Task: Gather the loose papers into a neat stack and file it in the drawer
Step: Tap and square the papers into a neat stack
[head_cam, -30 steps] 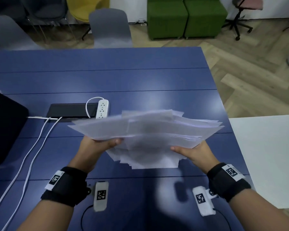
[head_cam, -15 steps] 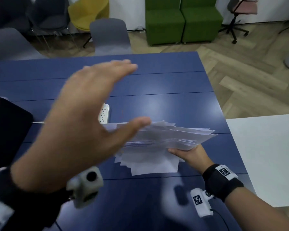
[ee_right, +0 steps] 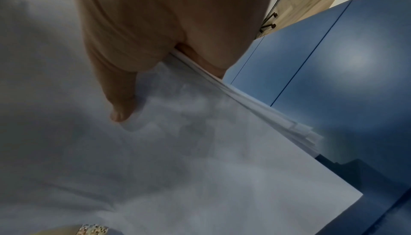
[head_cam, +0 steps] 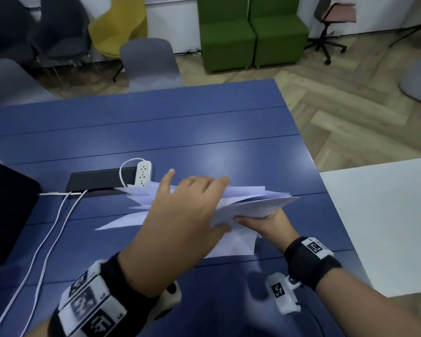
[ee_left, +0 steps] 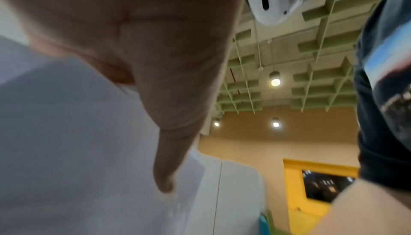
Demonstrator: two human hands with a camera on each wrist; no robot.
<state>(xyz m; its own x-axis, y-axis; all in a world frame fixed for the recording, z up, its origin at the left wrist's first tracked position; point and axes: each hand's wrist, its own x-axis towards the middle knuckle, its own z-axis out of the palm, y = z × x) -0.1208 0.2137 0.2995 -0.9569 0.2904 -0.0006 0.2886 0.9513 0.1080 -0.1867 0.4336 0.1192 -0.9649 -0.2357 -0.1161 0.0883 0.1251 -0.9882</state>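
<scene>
Head view: papers (head_cam: 258,203) fanned above the blue table (head_cam: 204,132), near right.
Right hand (head_cam: 265,223): pinches their right edge.
Left hand (head_cam: 180,212): flat on top, fingers straight.
Handling: light, floppy, slippery; probably best squeezed at both edges.

The left hand (head_cam: 180,215) lay flat with its fingers stretched out on top of the papers (head_cam: 253,203), while the right hand (head_cam: 265,223) pinched their near right edge, thumb above, fingers below.
</scene>
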